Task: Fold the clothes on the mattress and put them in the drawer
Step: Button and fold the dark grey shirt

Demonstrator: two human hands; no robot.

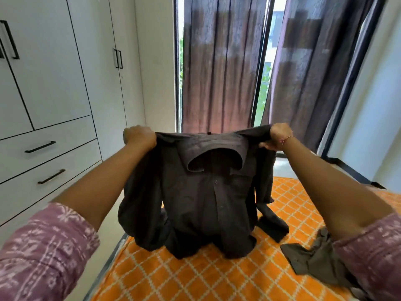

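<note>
Left hand [138, 137] and right hand [276, 137] each grip a shoulder of the shirt [208, 203]; lay it flat, face down, on the mattress [195, 274] before folding.

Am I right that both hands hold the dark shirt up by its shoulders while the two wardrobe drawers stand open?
Not quite: the head view shows both drawers closed. The left hand and right hand do hold the dark shirt up by its shoulders.
</note>
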